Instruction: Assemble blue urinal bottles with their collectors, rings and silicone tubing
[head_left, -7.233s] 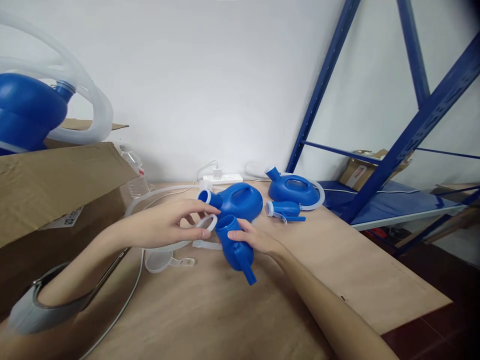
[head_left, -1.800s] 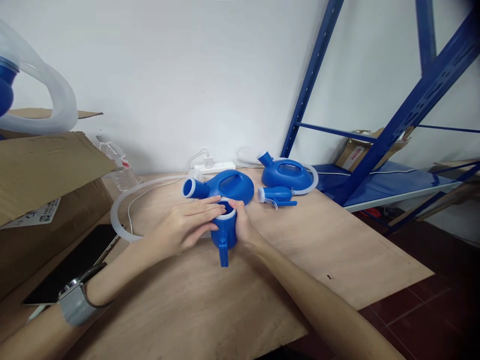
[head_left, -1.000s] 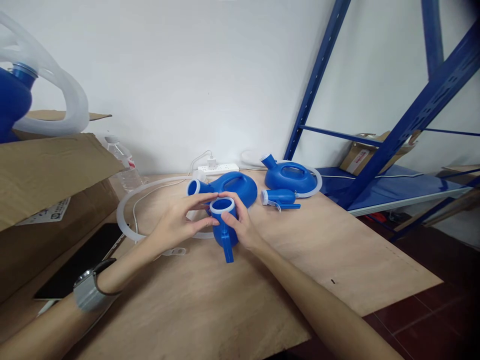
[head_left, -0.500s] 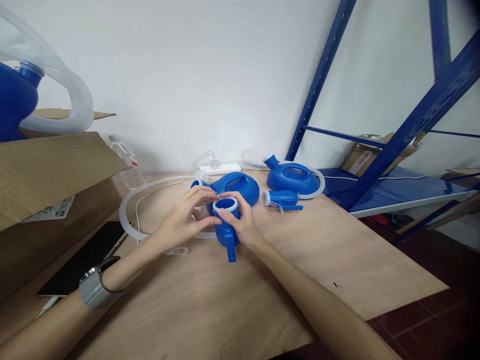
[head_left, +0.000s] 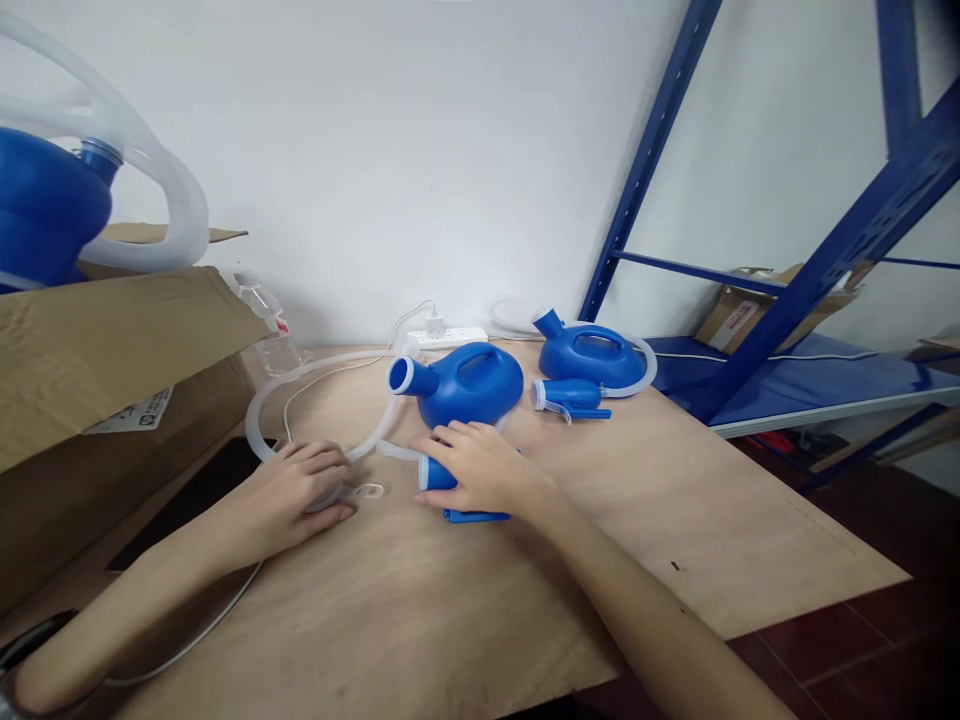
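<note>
My right hand [head_left: 484,470] is wrapped over a blue handled urinal cup [head_left: 437,474], which lies on its side on the wooden table with its mouth to the left and its flat handle towards me. At the left, my left hand [head_left: 307,490] has its fingers curled down around a clear plastic cap [head_left: 367,491]; the cap's tab sticks out to the right. Behind both hands stands a blue urinal bottle [head_left: 469,388], its open neck angled left. A translucent hose [head_left: 259,415] loops around at the left.
A second blue urinal bottle [head_left: 589,355] and a capped urinal cup [head_left: 574,395] lie back right. On the left are a cardboard box [head_left: 150,340], a water bottle [head_left: 270,330] and a black tablet [head_left: 187,505]. A power strip [head_left: 450,338] lies by the wall; blue shelving [head_left: 795,375] stands right.
The urinal cup has gone from upright between both hands to lying on its side under my right hand. My left hand has moved left and down onto the clear cap.
</note>
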